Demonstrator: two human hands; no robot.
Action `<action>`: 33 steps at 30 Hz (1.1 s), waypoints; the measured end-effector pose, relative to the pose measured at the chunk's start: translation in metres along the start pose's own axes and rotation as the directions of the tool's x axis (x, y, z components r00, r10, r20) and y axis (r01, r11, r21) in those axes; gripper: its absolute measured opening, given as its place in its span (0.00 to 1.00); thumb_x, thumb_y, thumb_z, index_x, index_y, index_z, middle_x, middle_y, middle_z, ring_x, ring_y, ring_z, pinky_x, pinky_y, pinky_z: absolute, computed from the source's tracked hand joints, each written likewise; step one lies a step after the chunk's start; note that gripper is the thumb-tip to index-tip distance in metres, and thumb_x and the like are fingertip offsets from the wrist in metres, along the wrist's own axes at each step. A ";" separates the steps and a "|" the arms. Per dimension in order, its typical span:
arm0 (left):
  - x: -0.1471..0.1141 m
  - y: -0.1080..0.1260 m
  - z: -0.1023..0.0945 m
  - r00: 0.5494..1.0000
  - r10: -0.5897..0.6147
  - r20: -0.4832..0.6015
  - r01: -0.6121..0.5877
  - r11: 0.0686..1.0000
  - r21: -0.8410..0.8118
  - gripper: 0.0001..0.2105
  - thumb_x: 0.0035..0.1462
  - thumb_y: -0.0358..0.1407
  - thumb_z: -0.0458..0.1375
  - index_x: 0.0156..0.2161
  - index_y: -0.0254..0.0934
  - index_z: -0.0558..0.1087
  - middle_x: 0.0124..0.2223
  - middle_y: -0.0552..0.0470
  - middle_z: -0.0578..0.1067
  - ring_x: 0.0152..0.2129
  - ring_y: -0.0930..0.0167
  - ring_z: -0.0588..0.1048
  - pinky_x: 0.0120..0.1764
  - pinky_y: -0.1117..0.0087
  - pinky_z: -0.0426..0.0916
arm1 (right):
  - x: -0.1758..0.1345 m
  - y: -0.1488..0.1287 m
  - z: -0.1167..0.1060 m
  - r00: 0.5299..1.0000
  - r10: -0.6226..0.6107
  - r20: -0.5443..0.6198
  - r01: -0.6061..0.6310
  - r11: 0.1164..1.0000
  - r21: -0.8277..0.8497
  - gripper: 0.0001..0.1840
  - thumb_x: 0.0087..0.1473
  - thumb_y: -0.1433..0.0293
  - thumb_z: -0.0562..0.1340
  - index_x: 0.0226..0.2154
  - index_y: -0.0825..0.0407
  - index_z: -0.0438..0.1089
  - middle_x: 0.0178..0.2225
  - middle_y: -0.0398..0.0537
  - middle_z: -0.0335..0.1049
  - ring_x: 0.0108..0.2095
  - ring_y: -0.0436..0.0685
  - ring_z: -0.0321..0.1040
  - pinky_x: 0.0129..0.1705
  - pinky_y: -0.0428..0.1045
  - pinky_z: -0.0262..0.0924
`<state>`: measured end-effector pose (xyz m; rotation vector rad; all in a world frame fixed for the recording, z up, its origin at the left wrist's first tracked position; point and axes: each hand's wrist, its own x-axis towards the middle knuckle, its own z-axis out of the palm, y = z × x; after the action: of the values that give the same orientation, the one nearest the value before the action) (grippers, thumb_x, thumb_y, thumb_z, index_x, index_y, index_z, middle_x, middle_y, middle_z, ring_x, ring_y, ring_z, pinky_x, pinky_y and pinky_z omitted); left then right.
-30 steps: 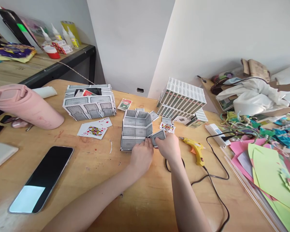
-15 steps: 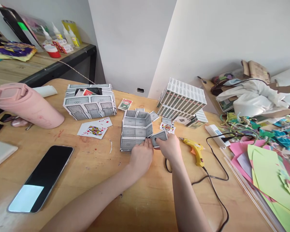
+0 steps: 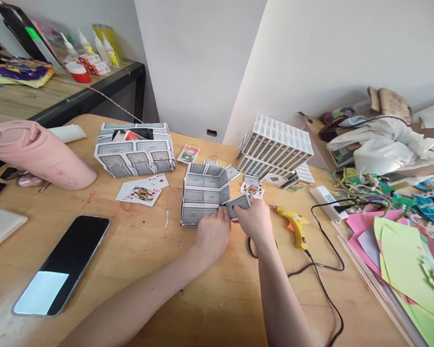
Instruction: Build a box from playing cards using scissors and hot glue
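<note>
In the head view, an open box made of grey-backed playing cards (image 3: 202, 195) lies at the middle of the table. My left hand (image 3: 214, 233) is closed at its front right corner, fingers together over the edge; the fingertips are partly hidden. My right hand (image 3: 256, 219) pinches a playing card (image 3: 239, 207), back side up, against that same corner. Whether the card is fixed to the box I cannot tell. Loose face cards (image 3: 252, 190) lie just behind my right hand. To its right rests a yellow hot glue gun (image 3: 292, 224).
A finished-looking card box (image 3: 135, 156) and spread cards (image 3: 139, 193) are at left, near a pink tumbler (image 3: 43, 154) and a phone (image 3: 63, 262). Stacked card packs (image 3: 277, 144) stand behind. A power strip (image 3: 325, 200), black cord and coloured paper (image 3: 401, 250) lie right.
Both hands, the card and the box hold nearly the same pose. The whole view has shifted slightly; nothing has been taken up or let go.
</note>
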<state>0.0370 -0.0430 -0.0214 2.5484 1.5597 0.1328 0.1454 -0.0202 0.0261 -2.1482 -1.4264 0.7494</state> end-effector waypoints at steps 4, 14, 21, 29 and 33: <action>0.000 0.000 0.000 1.000 0.003 -0.003 -0.003 1.000 -0.001 0.18 0.60 0.26 0.48 0.54 0.21 0.66 0.50 0.30 0.73 0.43 0.60 0.76 0.37 0.64 0.70 | -0.001 -0.003 0.001 1.000 -0.014 -0.021 0.013 0.999 -0.032 0.09 0.38 0.71 0.56 0.12 0.51 0.59 0.14 0.44 0.63 0.19 0.51 0.59 0.22 0.45 0.50; -0.001 -0.001 0.002 1.000 0.006 -0.020 -0.006 1.000 0.011 0.18 0.60 0.26 0.48 0.54 0.22 0.66 0.51 0.32 0.73 0.43 0.61 0.76 0.37 0.64 0.71 | 0.001 0.005 0.003 1.000 0.004 -0.027 -0.003 1.000 0.023 0.11 0.39 0.71 0.58 0.11 0.51 0.60 0.13 0.44 0.63 0.19 0.52 0.61 0.22 0.46 0.52; -0.002 -0.002 0.005 0.999 0.007 -0.040 -0.007 1.000 0.006 0.20 0.59 0.25 0.48 0.55 0.20 0.64 0.53 0.32 0.72 0.45 0.61 0.75 0.40 0.64 0.71 | 0.001 0.036 0.016 0.987 0.101 0.125 -0.156 0.778 0.608 0.08 0.38 0.67 0.65 0.26 0.53 0.74 0.26 0.49 0.75 0.26 0.57 0.71 0.27 0.51 0.68; 0.000 -0.015 -0.021 0.997 0.009 0.073 0.004 0.984 -0.179 0.17 0.58 0.33 0.52 0.51 0.28 0.68 0.45 0.41 0.77 0.37 0.61 0.77 0.35 0.65 0.69 | 0.004 0.045 0.021 0.955 0.078 0.286 -0.281 0.541 0.792 0.16 0.35 0.67 0.70 0.32 0.54 0.75 0.33 0.49 0.78 0.34 0.57 0.73 0.38 0.53 0.70; 0.006 -0.031 -0.039 0.990 0.023 0.137 0.036 0.911 -0.410 0.16 0.58 0.46 0.53 0.43 0.36 0.72 0.38 0.46 0.78 0.34 0.64 0.77 0.30 0.69 0.64 | 0.003 0.046 0.028 0.955 0.001 0.298 -0.255 0.517 0.817 0.18 0.38 0.63 0.70 0.34 0.54 0.74 0.35 0.49 0.77 0.34 0.57 0.73 0.40 0.52 0.68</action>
<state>0.0067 -0.0210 0.0112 2.1728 1.3225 0.2495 0.1598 -0.0320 -0.0246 -1.3721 -0.6939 1.4708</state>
